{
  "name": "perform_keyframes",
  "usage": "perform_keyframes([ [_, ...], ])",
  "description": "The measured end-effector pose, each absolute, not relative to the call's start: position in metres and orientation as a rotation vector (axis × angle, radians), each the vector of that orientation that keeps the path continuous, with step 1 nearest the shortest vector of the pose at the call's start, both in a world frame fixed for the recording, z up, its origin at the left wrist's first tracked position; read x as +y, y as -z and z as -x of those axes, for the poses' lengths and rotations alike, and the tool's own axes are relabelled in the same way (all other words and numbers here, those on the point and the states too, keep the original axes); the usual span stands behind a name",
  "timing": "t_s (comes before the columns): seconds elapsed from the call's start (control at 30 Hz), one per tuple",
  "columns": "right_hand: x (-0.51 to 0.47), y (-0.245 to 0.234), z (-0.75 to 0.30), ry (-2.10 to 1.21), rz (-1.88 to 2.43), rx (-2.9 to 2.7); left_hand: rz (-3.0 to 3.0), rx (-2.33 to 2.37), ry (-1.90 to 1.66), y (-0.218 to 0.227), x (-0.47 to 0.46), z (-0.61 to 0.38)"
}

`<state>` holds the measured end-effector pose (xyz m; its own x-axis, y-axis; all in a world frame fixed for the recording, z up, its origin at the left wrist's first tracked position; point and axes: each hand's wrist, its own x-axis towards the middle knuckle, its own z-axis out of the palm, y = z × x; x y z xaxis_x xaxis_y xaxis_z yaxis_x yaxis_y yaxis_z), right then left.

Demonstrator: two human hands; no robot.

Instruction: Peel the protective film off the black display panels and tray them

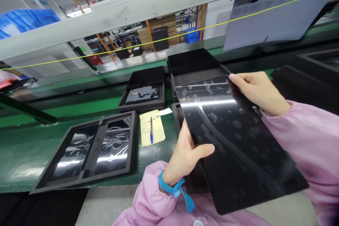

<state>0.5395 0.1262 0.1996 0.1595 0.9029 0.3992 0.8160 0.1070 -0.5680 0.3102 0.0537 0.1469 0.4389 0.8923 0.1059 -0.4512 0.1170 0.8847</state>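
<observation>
A large black glass screen panel [238,141] is held tilted in front of me, with smudges and reflections across its glossy face. My left hand [188,152] grips its left edge, thumb on the face and the other fingers behind it. At the upper right corner my right hand [258,88] pinches the edge. A blue wrist strap [174,190] circles my left wrist. Behind the panel stands a black foam tray [189,60], partly covered by it. Another tray edge shows beneath my left hand.
Left on the green bench [21,148], a foam tray [90,173] holds two glossy panels. A yellow notepad [159,130] with a blue pen [151,130] lies beside it. Farther back, another tray [147,74] holds a panel with a cable. A yellow-green cord [169,37] crosses above the bench.
</observation>
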Motion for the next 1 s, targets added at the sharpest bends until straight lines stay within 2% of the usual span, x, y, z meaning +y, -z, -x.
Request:
perform_keyframes([
  [0.17,0.116,-0.187,-0.521,0.029,1.560,-1.426,-1.090,0.525,-1.061,-0.156,0.048,-0.312],
  [0.23,0.108,-0.189,-0.517,-0.122,1.452,-1.317,-1.108,0.531,-1.106,-0.161,0.050,-0.310],
  [0.37,0.095,-0.201,-0.526,-0.749,1.192,-1.040,-1.125,0.545,-1.146,-0.168,0.058,-0.302],
  [0.43,0.094,-0.205,-0.533,-0.947,1.109,-0.965,-1.106,0.533,-1.142,-0.169,0.061,-0.297],
  [0.67,0.118,-0.199,-0.538,-0.941,1.099,-1.187,-1.157,0.593,-1.135,-0.161,0.059,-0.297],
  [0.77,0.126,-0.196,-0.530,-0.694,1.194,-1.191,-1.143,0.576,-1.159,-0.160,0.059,-0.301],
  [0.9,0.125,-0.188,-0.515,0.120,1.329,-1.293,-1.125,0.543,-1.210,-0.159,0.062,-0.302],
  [0.93,0.124,-0.187,-0.512,0.185,1.311,-1.300,-1.138,0.560,-1.246,-0.158,0.062,-0.301],
  [1.0,0.123,-0.185,-0.506,0.114,1.251,-1.281,-1.171,0.609,-1.319,-0.155,0.064,-0.298],
])
